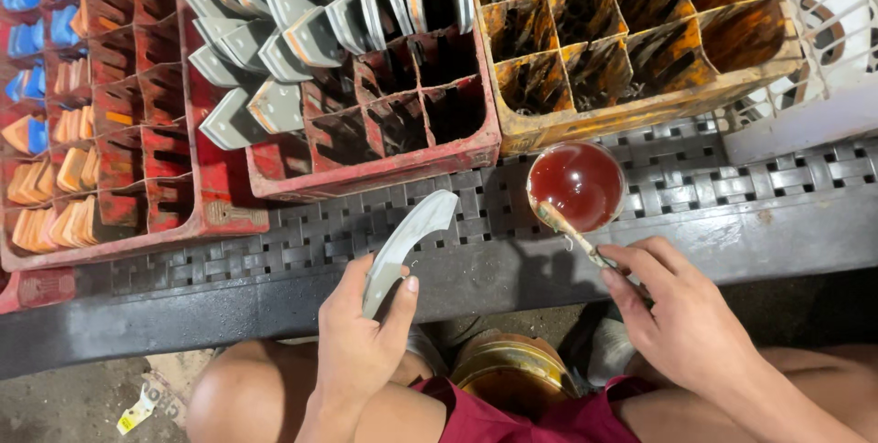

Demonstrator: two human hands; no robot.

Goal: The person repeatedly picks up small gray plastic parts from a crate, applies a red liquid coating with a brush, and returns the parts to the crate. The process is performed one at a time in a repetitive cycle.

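Dark woven-pattern plastic bench (713,178) in front of you

On it you have a red compartment crate (384,123) of grey blades, an orange rusty crate (631,41), another red crate (101,114) at left, a white crate (823,59), and a small bowl of red liquid (578,184).

The person's two bare hands, the left hand (358,338) and the right hand (681,320), carry no gloves, rings or watch, the forearms are unsleeved, the knees are bare, and dark red shorts (540,416) with a loose, creased hem cover the upper thighs.
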